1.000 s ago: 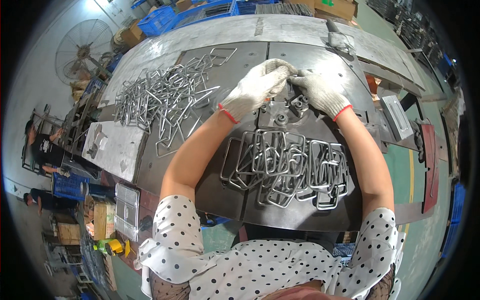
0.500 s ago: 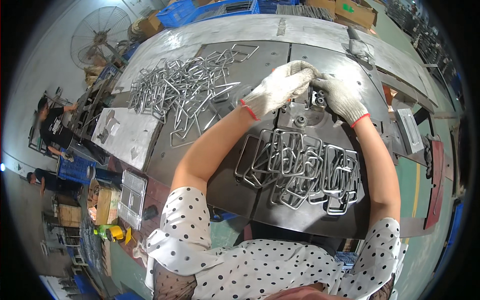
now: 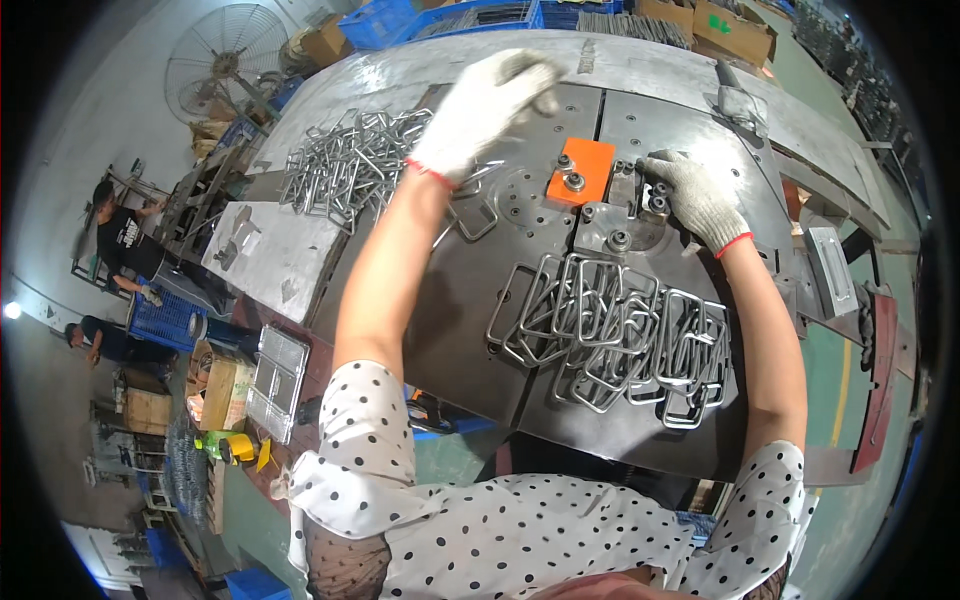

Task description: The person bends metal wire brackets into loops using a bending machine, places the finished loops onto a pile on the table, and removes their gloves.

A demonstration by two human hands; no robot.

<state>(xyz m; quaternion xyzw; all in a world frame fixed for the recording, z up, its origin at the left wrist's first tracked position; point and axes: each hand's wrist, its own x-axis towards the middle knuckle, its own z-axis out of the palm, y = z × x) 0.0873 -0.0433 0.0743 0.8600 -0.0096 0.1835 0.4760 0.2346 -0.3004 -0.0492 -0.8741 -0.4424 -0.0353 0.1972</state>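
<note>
My left hand (image 3: 490, 112), in a white knit glove with a red cuff, is raised over the far part of the metal table, near a pile of bent wire frames (image 3: 350, 165). Its fingers look loosely bent and apart, slightly blurred, with nothing visible in them. My gloved right hand (image 3: 700, 203) is closed with its fingertips on a bolted metal block (image 3: 655, 198) of the fixture. Beside this block lies an orange plate (image 3: 588, 172) carrying round bolted posts. Closer to me is a heap of rectangular wire frames (image 3: 600, 325), some tangled together.
A grey metal tool (image 3: 738, 105) lies at the far right, and a pale metal box (image 3: 831, 270) sits at the right edge. Blue crates (image 3: 440, 22) stand behind the table. Two people are at the left, beyond a large fan (image 3: 222, 62) and a cardboard box (image 3: 222, 385).
My left hand has left the fixture, moving up and left and uncovering the orange plate. My right hand stays at the metal block. The view has shifted slightly.
</note>
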